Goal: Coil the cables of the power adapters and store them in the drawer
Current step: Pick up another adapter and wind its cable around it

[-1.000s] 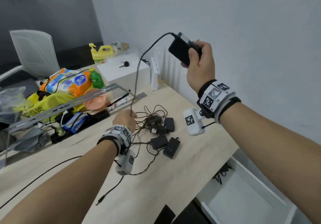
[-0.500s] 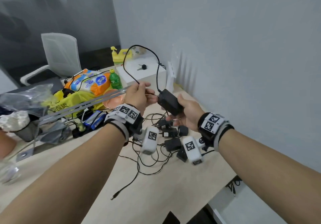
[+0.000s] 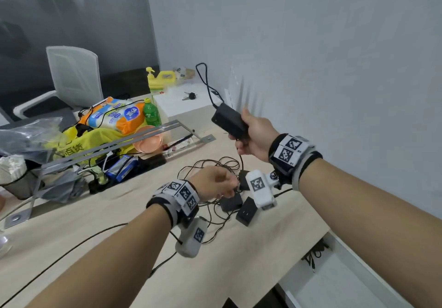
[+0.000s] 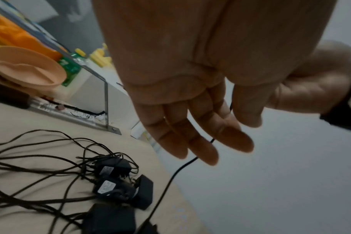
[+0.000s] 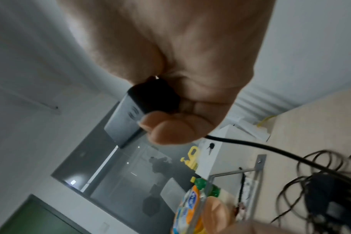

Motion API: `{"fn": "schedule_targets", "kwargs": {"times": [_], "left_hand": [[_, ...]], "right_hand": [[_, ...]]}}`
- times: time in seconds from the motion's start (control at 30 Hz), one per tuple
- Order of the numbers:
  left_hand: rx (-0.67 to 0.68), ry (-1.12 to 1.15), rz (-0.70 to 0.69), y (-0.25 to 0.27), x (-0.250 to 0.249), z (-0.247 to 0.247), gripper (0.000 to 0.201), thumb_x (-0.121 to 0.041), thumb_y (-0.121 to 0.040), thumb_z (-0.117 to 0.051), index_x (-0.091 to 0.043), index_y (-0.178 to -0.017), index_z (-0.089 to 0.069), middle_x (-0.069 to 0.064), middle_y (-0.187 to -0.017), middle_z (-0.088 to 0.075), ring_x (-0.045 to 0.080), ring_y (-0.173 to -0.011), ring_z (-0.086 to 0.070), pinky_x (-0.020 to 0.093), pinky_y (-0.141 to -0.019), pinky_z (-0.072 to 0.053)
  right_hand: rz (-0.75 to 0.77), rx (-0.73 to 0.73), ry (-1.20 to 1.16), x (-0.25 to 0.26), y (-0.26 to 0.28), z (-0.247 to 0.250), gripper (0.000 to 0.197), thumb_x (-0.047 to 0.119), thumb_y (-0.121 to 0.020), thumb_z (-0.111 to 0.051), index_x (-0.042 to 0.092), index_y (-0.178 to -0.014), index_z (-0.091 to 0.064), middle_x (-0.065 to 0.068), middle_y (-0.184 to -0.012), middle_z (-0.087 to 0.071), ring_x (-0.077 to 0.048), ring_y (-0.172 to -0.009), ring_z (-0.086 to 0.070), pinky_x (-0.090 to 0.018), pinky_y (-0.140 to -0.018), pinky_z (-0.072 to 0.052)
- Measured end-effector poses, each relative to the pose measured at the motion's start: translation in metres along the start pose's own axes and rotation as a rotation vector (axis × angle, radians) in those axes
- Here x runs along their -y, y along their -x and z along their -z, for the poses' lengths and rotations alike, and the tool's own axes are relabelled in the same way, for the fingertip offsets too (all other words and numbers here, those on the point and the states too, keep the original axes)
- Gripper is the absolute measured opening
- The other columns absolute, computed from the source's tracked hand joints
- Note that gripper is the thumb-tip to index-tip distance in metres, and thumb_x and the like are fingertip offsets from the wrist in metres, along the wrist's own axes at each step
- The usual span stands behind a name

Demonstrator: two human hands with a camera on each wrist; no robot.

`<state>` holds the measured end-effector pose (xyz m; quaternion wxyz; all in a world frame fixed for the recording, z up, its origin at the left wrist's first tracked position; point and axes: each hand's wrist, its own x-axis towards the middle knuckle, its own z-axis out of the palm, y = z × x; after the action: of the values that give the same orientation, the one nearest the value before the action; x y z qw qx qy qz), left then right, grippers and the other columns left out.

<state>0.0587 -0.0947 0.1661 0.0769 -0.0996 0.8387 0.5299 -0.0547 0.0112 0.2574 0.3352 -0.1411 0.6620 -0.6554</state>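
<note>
My right hand (image 3: 240,138) (image 5: 170,125) grips a black power adapter (image 3: 227,120) (image 5: 130,120) in the air above the table's far right. Its cable (image 3: 203,78) (image 5: 270,148) loops up from the adapter's far end, and a strand hangs from my fist toward the left hand. My left hand (image 3: 221,183) (image 4: 220,134) hovers low over a tangled pile of black adapters (image 3: 246,212) (image 4: 114,169). Its fingers are nearly straight, and the cable (image 4: 170,178) runs behind them without being pinched. The white drawer (image 3: 334,288) stands open at lower right with a coiled cable (image 3: 315,255) inside.
A metal rail (image 3: 107,142) crosses the wooden table (image 3: 119,212) behind the pile. Beyond it lie an orange bowl (image 3: 148,140), a green bottle (image 3: 150,114), a tissue pack (image 3: 117,114) and a white box (image 3: 191,109) with keys. The wall is close on the right.
My hands have parted. The right hand lifted the adapter up and to the right. The left hand let go of the cable loop and dropped toward the pile.
</note>
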Motion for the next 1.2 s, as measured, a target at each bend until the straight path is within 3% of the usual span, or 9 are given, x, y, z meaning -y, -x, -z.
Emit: {"fn": "schedule_targets", "kwargs": {"times": [0.23,0.37,0.6,0.7,0.8,0.9,1.0,1.07,1.2], "left_hand": [[-0.309,0.195,0.092,-0.004,0.018,0.005,0.014,-0.029,-0.093,-0.060,-0.015,-0.096,-0.063,0.005,-0.090,-0.070,0.015,-0.074,-0.067,0.029,-0.066,-0.058],[-0.306,0.595,0.135,-0.008,0.010,0.004,0.048,-0.042,-0.088,-0.061,-0.009,-0.122,-0.054,0.012,-0.108,-0.066,0.024,-0.084,-0.069,0.038,-0.075,-0.057],[-0.290,0.843,0.125,-0.017,-0.004,0.002,0.033,-0.014,-0.096,-0.056,-0.003,-0.126,-0.048,0.026,-0.120,-0.060,0.033,-0.089,-0.068,0.040,-0.070,-0.058],[-0.264,0.680,0.108,-0.011,0.001,0.017,0.030,-0.008,-0.090,-0.063,-0.012,-0.117,-0.053,0.022,-0.122,-0.060,0.032,-0.094,-0.069,0.041,-0.066,-0.058],[-0.147,0.287,0.106,-0.002,-0.001,0.029,0.029,-0.009,-0.083,-0.071,-0.019,-0.106,-0.057,0.014,-0.113,-0.061,0.033,-0.090,-0.069,0.049,-0.067,-0.060],[0.047,-0.052,0.088,0.005,-0.010,0.035,0.029,-0.014,-0.083,-0.072,-0.019,-0.105,-0.054,0.006,-0.104,-0.059,0.024,-0.081,-0.069,0.031,-0.052,-0.057],[0.060,-0.194,0.071,0.005,-0.013,0.043,0.032,-0.019,-0.084,-0.071,-0.021,-0.109,-0.051,0.002,-0.099,-0.060,0.019,-0.079,-0.068,0.024,-0.051,-0.055],[-0.033,-0.134,0.076,0.003,-0.006,0.051,0.036,-0.021,-0.083,-0.072,-0.019,-0.114,-0.054,0.006,-0.101,-0.066,0.023,-0.085,-0.070,0.036,-0.066,-0.060],[-0.152,0.644,0.137,0.004,0.009,0.056,0.029,-0.009,-0.092,-0.059,-0.012,-0.121,-0.056,0.017,-0.109,-0.065,0.028,-0.093,-0.066,0.041,-0.078,-0.057]], "right_hand": [[-0.007,-0.103,0.654,-0.051,-0.004,0.020,0.042,0.043,-0.101,-0.031,0.007,-0.113,-0.048,-0.009,-0.089,-0.060,-0.026,-0.069,-0.072,-0.032,-0.054,-0.057],[0.144,-0.188,0.688,-0.070,-0.001,0.014,0.038,0.045,-0.101,-0.034,0.009,-0.099,-0.049,0.000,-0.081,-0.053,-0.026,-0.081,-0.062,-0.041,-0.071,-0.054],[0.152,-0.155,0.650,-0.086,0.001,-0.001,0.043,0.048,-0.100,-0.029,0.011,-0.101,-0.050,-0.003,-0.092,-0.059,-0.023,-0.088,-0.057,-0.035,-0.082,-0.044],[0.211,-0.249,0.617,-0.084,-0.005,0.012,0.037,0.049,-0.097,-0.033,0.020,-0.110,-0.052,0.000,-0.110,-0.064,-0.020,-0.100,-0.061,-0.046,-0.094,-0.047],[0.495,-0.204,0.772,-0.074,-0.005,0.022,0.049,0.017,-0.094,-0.052,0.032,-0.138,-0.038,0.005,-0.141,-0.046,-0.012,-0.116,-0.052,-0.037,-0.103,-0.044],[0.828,-0.043,1.183,-0.063,-0.010,0.020,0.070,-0.002,-0.081,-0.059,0.032,-0.140,-0.042,0.002,-0.155,-0.027,-0.019,-0.138,-0.031,-0.033,-0.112,-0.029],[0.807,0.037,1.354,-0.054,-0.019,0.017,0.028,0.004,-0.082,-0.061,0.023,-0.101,-0.069,0.000,-0.135,-0.057,-0.027,-0.138,-0.036,-0.043,-0.108,-0.027],[0.699,-0.069,1.293,-0.046,-0.018,0.022,0.005,0.022,-0.088,-0.064,0.023,-0.086,-0.068,0.004,-0.098,-0.071,-0.022,-0.109,-0.057,-0.037,-0.100,-0.035],[0.374,-0.085,0.901,-0.038,-0.015,0.030,0.023,0.028,-0.096,-0.053,0.011,-0.085,-0.063,-0.003,-0.067,-0.067,-0.018,-0.066,-0.060,-0.029,-0.069,-0.045]]}}
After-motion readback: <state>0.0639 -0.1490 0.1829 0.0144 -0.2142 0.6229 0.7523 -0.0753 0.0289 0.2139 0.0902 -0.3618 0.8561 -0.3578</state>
